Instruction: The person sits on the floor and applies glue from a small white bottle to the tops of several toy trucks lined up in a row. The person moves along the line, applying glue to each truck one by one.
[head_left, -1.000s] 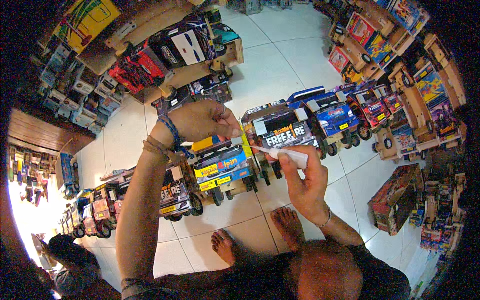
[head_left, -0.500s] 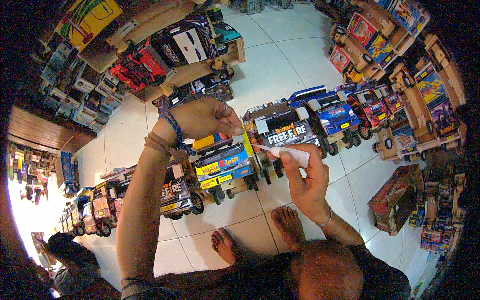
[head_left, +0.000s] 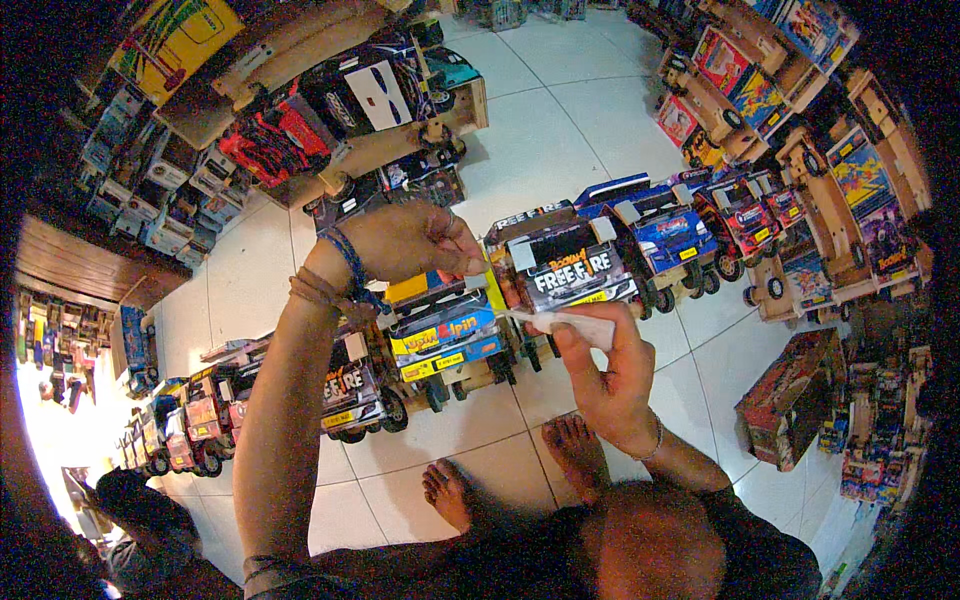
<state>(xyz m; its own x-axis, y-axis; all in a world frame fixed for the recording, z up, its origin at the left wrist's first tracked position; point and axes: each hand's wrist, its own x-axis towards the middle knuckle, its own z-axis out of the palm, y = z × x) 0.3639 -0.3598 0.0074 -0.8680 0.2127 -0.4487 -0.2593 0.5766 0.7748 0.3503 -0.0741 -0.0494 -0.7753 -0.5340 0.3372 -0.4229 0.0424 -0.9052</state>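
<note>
Toy trucks [head_left: 350, 385] of boxy printed cardboard stand in a row on the glossy tiled floor [head_left: 560, 140]. Left hand [head_left: 405, 240] pinches the yellow-roofed truck [head_left: 445, 330]; right hand [head_left: 600, 370] grips a white glue tube [head_left: 575, 325] just beside it.

- My left hand [head_left: 410, 240] is reaching forward, the forearm stretching up from the lower edge, fingers curling down with the tips pinching together.
- My right hand [head_left: 605, 375] is sitting closer in, wrist bending, thumb and fingers closing in a grip.
- My bare feet are resting below both hands.
</note>
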